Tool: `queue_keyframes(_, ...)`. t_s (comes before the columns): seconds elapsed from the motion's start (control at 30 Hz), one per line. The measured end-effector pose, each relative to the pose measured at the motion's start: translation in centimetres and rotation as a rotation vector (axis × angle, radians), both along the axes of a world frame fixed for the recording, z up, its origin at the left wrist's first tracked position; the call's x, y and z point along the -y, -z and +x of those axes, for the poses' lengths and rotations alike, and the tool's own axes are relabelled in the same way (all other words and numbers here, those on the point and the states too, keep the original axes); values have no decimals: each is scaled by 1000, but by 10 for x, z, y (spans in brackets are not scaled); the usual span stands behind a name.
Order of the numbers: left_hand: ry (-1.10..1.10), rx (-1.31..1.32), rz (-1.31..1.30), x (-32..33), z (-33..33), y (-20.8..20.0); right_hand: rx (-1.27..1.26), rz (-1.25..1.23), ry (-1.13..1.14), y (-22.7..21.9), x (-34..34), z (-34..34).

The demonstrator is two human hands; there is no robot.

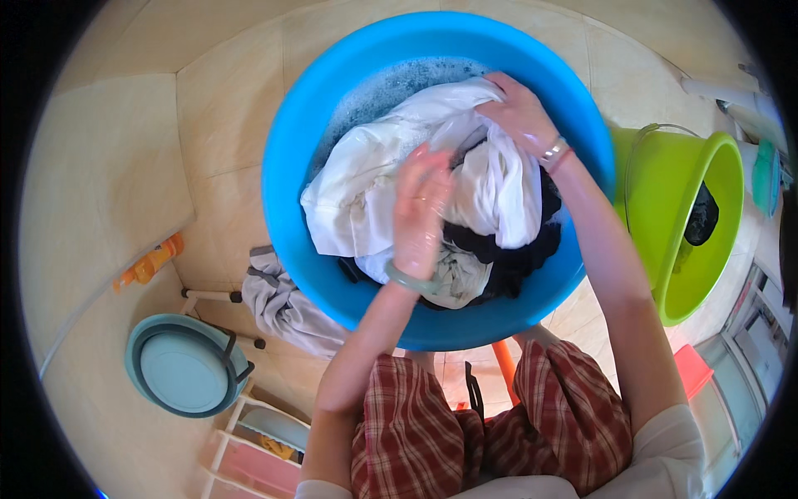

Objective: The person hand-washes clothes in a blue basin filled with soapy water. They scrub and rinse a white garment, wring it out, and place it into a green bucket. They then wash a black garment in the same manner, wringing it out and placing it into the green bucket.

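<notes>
A large blue basin [287, 224] holds soapy water [391, 90] and a heap of wet laundry. On top lies a white garment [357, 187], bunched and folded over itself. Dark clothing [544, 241] shows beneath it, along with a pale cream cloth [461, 279]. At the heap's far right, my right hand [524, 112] is closed on the white garment's edge. My left hand [421, 208], wet and partly blurred by motion, is over the middle of the heap with its fingers stretched out. Nothing shows in its grasp. A pale green bangle circles the left wrist.
A lime green bucket [644, 191] with a dark item inside stands right of the basin. Grey cloth [278, 303] lies at the basin's lower left, near a round blue-grey folding basin [187, 366]. A white rack [218, 449] stands lower left; tiled walls enclose the space.
</notes>
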State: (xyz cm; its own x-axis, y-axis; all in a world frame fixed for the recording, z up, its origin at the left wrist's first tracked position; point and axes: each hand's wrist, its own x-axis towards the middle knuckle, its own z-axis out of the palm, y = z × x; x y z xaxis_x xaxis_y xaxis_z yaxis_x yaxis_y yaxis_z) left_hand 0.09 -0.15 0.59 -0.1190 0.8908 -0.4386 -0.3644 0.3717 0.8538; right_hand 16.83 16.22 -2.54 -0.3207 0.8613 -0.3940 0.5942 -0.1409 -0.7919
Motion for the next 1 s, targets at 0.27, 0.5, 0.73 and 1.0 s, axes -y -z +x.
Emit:
queue_keyframes(0.27, -224, 396, -247, -20, -14, 32, 580, 194, -331, 39, 25, -43)
queue_keyframes(0.5, -256, 610, -240, -37, -35, 45, -216, 371, -277, -29, 85, -80)
queue_keyframes(0.73, -261, 770, -94, -28, -19, 52, -148, 318, -479, -107, 159, -80)
queue_keyframes(1.0, -357, 725, -198, 11, 26, 96, 342, 449, -370, 25, 97, -83)
